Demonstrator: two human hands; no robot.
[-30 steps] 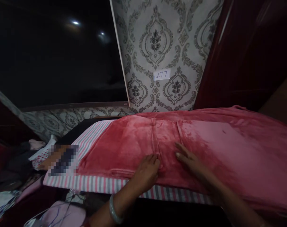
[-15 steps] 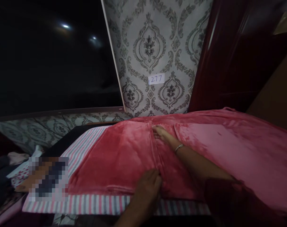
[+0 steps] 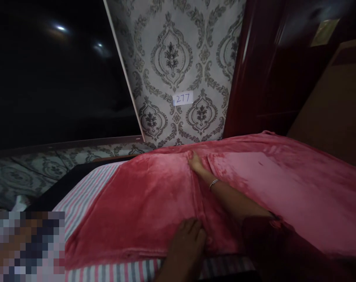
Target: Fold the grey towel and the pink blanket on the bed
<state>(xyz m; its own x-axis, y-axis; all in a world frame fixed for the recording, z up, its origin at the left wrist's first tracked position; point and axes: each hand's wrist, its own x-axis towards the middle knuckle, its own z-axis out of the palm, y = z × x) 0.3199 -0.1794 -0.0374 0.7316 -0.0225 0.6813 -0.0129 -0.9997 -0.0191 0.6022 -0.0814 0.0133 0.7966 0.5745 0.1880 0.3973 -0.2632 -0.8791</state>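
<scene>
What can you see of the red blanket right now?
The red blanket looks plush, like fleece. It lies flat over a striped sheet, its left part folded, with a ridge running from near edge to far edge. The left hand presses the ridge at the near edge; the right hand rests on it by the patterned wall.

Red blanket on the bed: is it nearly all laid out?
Mostly. The red blanket already lies flat over the striped sheet. In hand: the left hand presses the near edge while the right hand rests far along a raised seam. Left: that ridge and the rumpled far edge by the wall.
</scene>
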